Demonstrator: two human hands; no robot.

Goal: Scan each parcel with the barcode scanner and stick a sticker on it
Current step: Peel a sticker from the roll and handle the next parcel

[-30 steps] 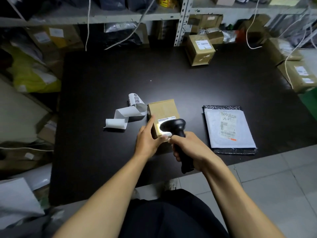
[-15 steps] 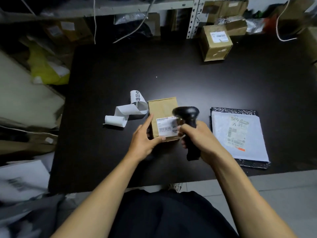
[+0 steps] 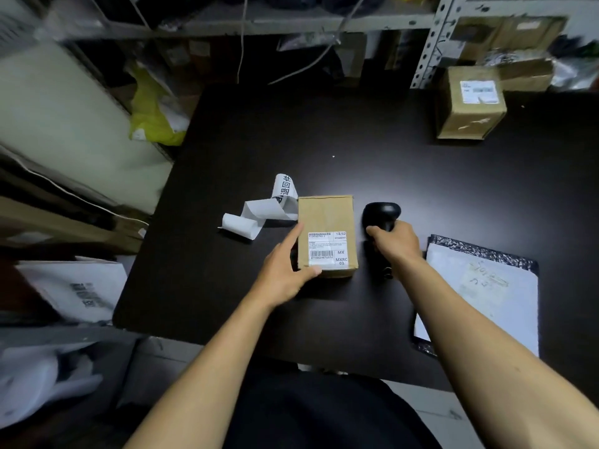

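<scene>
My left hand [image 3: 285, 270] holds the small brown box [image 3: 325, 222] at the middle of the black table [image 3: 405, 176]: the forefinger lies straight along the box's left side and the thumb presses its near lower edge, so the box is pinched between them. The white label [image 3: 327, 251] on the box's top faces me; I can read "14/42" at its upper right, "MX" and "MXRC 03" at its lower right, and a barcode with a number that looks like "ST1000246TU016" beneath it; the finer lines above are too small to read. My right hand [image 3: 395, 243] is curled round the handle of the black scanner [image 3: 381, 218], just right of the box and apart from it; I cannot tell whether the scanner rests on the table. A curled strip of stickers [image 3: 259, 212] lies just left of the box, touching its upper left corner, with large black Chinese characters on the raised end. At the right of the frame lies a flat white mailer [image 3: 486, 286] with a black speckled border, its pale label too blurred to read; my right forearm crosses its left edge. A second box [image 3: 470, 105] with a white label stands at the upper right of the table, its print unreadable. A yellow bag [image 3: 152, 121] sits beyond the table's upper left corner.
</scene>
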